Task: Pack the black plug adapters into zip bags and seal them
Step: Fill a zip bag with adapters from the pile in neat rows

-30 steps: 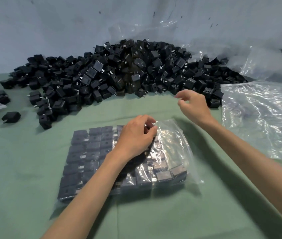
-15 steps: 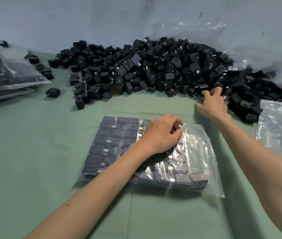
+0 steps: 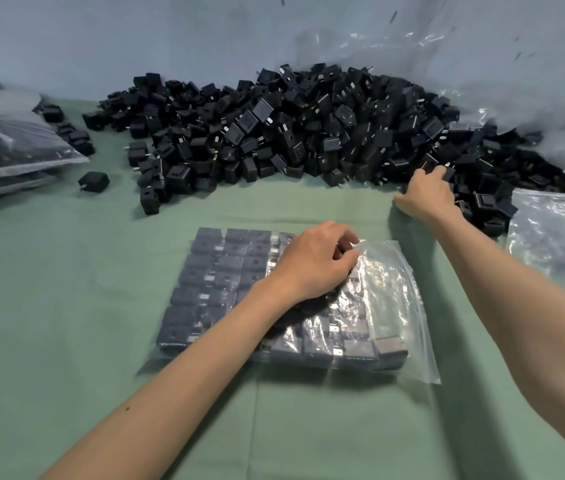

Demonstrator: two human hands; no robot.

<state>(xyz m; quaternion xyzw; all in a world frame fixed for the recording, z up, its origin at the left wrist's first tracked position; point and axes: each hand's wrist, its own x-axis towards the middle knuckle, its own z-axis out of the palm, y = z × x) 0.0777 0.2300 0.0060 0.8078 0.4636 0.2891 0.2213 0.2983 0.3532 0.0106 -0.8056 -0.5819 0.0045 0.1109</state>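
Note:
A clear zip bag [image 3: 392,306] lies flat on the green cloth, holding neat rows of black plug adapters [image 3: 225,268]. My left hand [image 3: 315,261] rests on top of the bag and pinches the plastic at its open right end. My right hand [image 3: 426,195] is stretched to the right edge of the big loose heap of adapters [image 3: 274,133], its fingers curled around a black adapter [image 3: 442,171] there.
Filled bags [image 3: 14,147] are stacked at the far left, with a stray adapter [image 3: 93,181] beside them. Empty clear bags [image 3: 558,244] lie at the right. Crumpled plastic sheeting [image 3: 482,81] stands behind the heap against the wall.
My right hand has moved from above the bag out to the heap and closed on an adapter. My left hand has kept its hold on the bag.

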